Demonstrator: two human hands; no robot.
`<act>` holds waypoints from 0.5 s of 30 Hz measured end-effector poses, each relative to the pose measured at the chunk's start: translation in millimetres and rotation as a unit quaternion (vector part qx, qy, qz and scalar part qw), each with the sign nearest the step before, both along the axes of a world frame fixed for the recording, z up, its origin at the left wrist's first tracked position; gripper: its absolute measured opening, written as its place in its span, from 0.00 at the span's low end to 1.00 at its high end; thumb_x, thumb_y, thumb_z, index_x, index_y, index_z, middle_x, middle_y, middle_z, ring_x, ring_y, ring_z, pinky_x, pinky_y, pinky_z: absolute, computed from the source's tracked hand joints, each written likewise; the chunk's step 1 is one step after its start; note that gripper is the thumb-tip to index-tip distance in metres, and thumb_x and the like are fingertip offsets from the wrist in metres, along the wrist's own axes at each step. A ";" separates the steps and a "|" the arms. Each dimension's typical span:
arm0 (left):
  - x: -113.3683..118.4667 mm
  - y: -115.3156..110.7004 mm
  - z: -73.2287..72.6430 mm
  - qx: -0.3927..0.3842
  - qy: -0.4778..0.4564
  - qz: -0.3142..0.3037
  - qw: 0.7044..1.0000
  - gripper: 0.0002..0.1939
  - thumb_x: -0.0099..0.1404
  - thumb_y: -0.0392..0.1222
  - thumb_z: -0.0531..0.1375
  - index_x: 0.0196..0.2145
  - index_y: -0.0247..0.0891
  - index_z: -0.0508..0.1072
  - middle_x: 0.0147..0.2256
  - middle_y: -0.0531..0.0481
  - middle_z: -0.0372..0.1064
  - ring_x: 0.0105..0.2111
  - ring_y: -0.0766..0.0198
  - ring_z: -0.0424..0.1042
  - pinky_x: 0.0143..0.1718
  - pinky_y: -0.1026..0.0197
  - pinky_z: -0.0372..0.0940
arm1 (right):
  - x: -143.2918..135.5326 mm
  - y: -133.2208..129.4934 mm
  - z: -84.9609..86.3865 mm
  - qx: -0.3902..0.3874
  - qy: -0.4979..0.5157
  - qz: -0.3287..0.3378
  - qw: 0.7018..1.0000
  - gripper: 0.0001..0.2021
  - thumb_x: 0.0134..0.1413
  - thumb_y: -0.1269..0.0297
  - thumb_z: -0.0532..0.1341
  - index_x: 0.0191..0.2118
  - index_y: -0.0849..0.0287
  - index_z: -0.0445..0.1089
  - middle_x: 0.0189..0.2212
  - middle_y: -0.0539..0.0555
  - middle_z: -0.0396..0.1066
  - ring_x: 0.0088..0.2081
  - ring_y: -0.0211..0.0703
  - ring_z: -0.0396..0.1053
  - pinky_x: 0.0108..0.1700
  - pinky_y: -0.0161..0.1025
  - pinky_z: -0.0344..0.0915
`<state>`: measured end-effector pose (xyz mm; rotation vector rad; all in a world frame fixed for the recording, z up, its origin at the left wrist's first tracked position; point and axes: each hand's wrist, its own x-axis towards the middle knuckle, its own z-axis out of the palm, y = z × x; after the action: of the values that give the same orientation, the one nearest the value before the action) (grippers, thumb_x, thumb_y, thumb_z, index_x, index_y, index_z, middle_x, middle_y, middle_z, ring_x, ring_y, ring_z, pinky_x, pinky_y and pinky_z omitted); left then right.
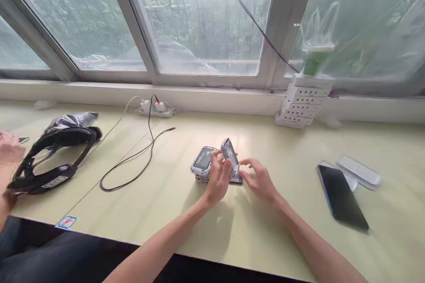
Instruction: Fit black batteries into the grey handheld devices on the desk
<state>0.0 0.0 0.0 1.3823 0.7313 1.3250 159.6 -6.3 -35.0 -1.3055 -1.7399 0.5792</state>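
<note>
My left hand (218,177) holds a small grey-white device casing (230,157) tilted up on edge, its fingers and thumb closed round it. My right hand (260,180) is just to the right, thumb and index finger curved apart near the casing's lower edge; whether they touch it is hard to tell. Just left of my left hand stands a stack of similar casings (202,161), the top one showing a black battery marked 3000. Another black battery (236,181) lies on the table under the held casing, partly hidden by it.
A black head strap device (53,176) lies at the left, near another person's hand (9,148). A black cable (146,166) loops beside it. On the right are a black phone (343,196) and a pale case (359,170). White boxes (300,104) stand stacked by the window.
</note>
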 end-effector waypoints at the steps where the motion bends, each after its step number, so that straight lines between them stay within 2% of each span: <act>1: -0.2 -1.0 0.4 -0.005 -0.005 -0.005 1.000 0.20 0.70 0.59 0.52 0.49 0.42 0.55 0.48 0.41 0.72 0.28 0.67 0.72 0.21 0.67 0.61 | -2.4 -1.0 -0.1 -0.003 -0.027 0.011 1.000 0.10 0.57 0.71 0.62 0.45 0.56 0.69 0.44 0.56 0.73 0.48 0.50 0.67 0.51 0.46 0.63; 4: -0.5 -2.8 0.3 -0.027 -0.024 -0.016 0.999 0.21 0.71 0.59 0.50 0.51 0.41 0.57 0.45 0.43 0.73 0.36 0.62 0.75 0.31 0.63 0.68 | -8.6 -3.4 -0.7 -0.013 -0.091 0.033 0.995 0.15 0.54 0.73 0.64 0.47 0.54 0.69 0.48 0.56 0.72 0.51 0.53 0.64 0.54 0.49 0.61; 7: 0.8 -2.3 -2.3 -0.062 -0.051 -0.021 0.997 0.18 0.72 0.57 0.50 0.49 0.41 0.61 0.42 0.46 0.74 0.39 0.61 0.75 0.37 0.61 0.69 | -12.7 -4.5 -0.8 -0.021 -0.129 0.036 0.991 0.16 0.54 0.72 0.64 0.49 0.53 0.70 0.52 0.56 0.69 0.53 0.54 0.62 0.56 0.51 0.58; 10: 3.4 -0.9 -4.3 -0.110 -0.097 -0.032 0.989 0.18 0.72 0.56 0.51 0.47 0.39 0.65 0.41 0.47 0.74 0.38 0.60 0.76 0.35 0.61 0.71 | -15.0 -4.5 1.4 -0.038 -0.134 0.035 0.990 0.16 0.54 0.72 0.65 0.49 0.51 0.72 0.51 0.55 0.69 0.52 0.54 0.62 0.56 0.52 0.58; 15: 6.5 0.2 -2.9 -0.182 -0.155 -0.100 0.966 0.24 0.70 0.55 0.54 0.53 0.34 0.65 0.40 0.41 0.77 0.34 0.55 0.78 0.27 0.59 0.72 | -17.4 -6.3 8.1 -0.069 -0.102 0.034 0.992 0.14 0.51 0.74 0.65 0.43 0.50 0.75 0.49 0.53 0.70 0.51 0.54 0.63 0.53 0.52 0.62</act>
<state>6.5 0.2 -2.9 0.9047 0.5701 1.1437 142.2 -12.5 -26.9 -1.4482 -1.9453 0.6339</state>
